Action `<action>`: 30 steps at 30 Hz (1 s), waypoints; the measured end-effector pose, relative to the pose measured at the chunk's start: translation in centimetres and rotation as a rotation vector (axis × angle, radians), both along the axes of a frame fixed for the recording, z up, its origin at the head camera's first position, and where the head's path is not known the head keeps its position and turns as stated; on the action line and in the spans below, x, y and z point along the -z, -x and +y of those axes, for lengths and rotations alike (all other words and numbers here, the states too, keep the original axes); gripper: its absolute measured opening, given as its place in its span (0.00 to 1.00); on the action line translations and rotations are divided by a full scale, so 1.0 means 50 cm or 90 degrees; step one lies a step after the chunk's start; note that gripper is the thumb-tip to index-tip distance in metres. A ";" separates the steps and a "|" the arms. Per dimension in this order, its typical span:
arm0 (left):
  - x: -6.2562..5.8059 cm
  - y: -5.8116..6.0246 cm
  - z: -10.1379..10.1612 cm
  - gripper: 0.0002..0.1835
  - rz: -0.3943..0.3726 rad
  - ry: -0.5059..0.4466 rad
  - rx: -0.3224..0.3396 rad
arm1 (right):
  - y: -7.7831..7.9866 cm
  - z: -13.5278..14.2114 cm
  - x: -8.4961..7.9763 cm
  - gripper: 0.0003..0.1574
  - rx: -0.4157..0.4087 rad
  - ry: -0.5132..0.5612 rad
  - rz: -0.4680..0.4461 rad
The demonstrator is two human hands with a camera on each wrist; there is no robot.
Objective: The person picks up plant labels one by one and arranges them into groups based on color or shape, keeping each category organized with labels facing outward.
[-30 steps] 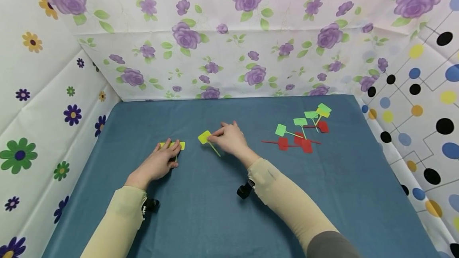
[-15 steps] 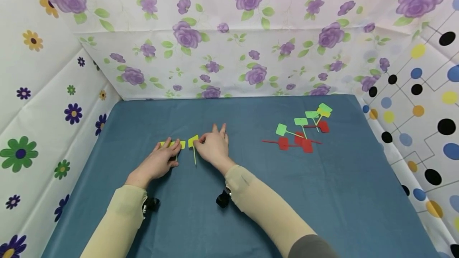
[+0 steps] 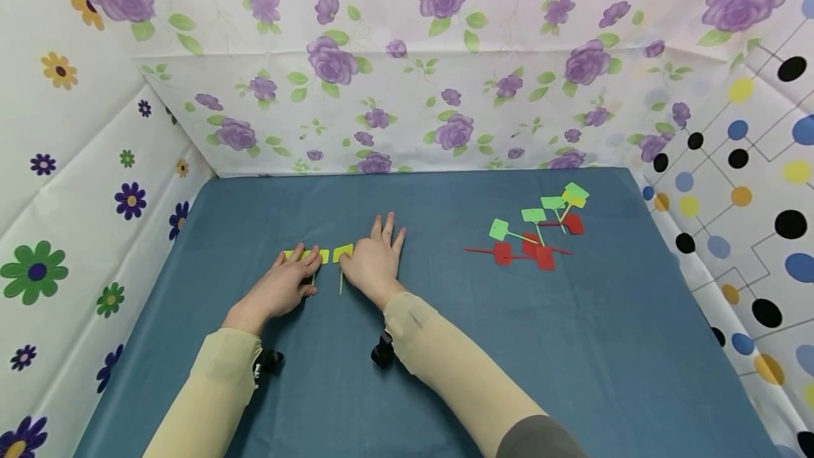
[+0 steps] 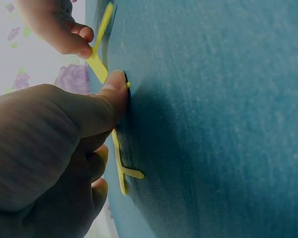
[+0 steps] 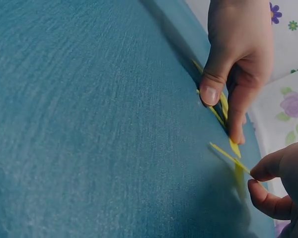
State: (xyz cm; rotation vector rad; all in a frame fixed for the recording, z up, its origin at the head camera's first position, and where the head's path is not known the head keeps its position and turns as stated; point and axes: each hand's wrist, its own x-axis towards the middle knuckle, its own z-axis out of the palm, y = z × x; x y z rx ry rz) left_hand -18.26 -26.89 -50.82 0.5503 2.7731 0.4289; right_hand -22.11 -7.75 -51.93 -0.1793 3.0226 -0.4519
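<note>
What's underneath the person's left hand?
Under the left hand are yellow tags on the blue cloth; their edges and thin stems show past the fingers. Their middles are covered, so I can't tell exactly how many there are.

Right fingers [image 5: 270,166] pinching yellow tag [image 5: 235,160], left fingers [image 5: 238,110] on other tags [image 5: 224,105]

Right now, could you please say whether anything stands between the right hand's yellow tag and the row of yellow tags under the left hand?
Nothing visible: only a narrow strip of blue cloth separates the yellow tag in the right hand from the row of yellow tags under the left hand.
</note>
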 end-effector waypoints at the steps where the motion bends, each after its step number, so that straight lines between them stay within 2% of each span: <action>1: 0.000 0.000 0.000 0.38 0.000 -0.001 0.000 | 0.001 -0.001 0.002 0.27 0.001 -0.005 0.001; 10: -0.002 0.000 0.001 0.39 -0.007 0.001 -0.001 | 0.003 -0.008 0.010 0.28 -0.004 -0.020 -0.028; 23: -0.005 0.001 0.004 0.38 -0.012 0.000 -0.002 | 0.006 -0.006 0.012 0.33 -0.019 -0.077 -0.016; 30: -0.004 0.000 0.003 0.39 -0.015 0.000 -0.003 | 0.008 -0.005 0.016 0.33 -0.028 -0.084 -0.018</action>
